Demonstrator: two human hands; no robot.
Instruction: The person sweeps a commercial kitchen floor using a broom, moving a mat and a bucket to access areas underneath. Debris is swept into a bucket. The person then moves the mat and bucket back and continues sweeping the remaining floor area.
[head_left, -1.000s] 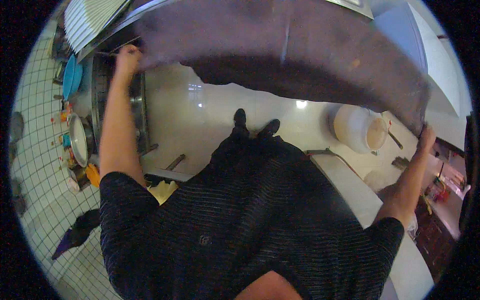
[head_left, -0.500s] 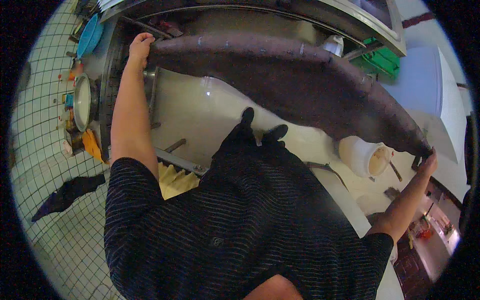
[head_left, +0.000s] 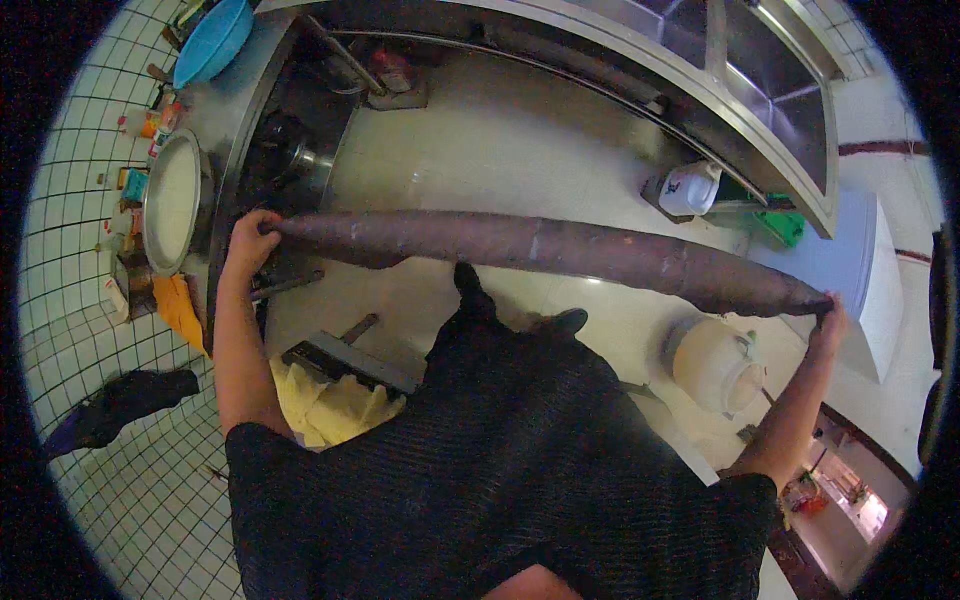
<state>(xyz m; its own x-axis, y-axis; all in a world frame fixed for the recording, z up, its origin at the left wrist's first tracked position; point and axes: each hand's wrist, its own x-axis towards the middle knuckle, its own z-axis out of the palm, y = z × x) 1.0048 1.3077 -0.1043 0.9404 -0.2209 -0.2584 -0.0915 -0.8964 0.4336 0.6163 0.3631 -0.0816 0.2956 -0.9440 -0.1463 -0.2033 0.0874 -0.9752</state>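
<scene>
A wide dark brown cloth (head_left: pixel 540 245) with small pale marks stretches between my two hands in front of me, above the floor. My left hand (head_left: pixel 254 240) is closed on its left end, beside the dark side of a metal counter. At the other end my right hand (head_left: pixel 829 322) grips the cloth's right corner, near a white box-like appliance. The upper edge is pulled nearly straight and the rest hangs in a narrow band. My shoes show just below it.
On the left counter are a metal basin (head_left: pixel 172 205), a blue basin (head_left: pixel 213 42) and an orange cloth (head_left: pixel 178 310). A steel sink unit (head_left: pixel 640 60) spans the far side. A white bucket (head_left: pixel 715 365) stands on the floor at right, and yellow cloth (head_left: pixel 335 400) lies near my left elbow.
Both hands still hold the cloth's ends. In the picture the cloth has come closer to my body, and its broad hanging part now looks like a narrow band.
</scene>
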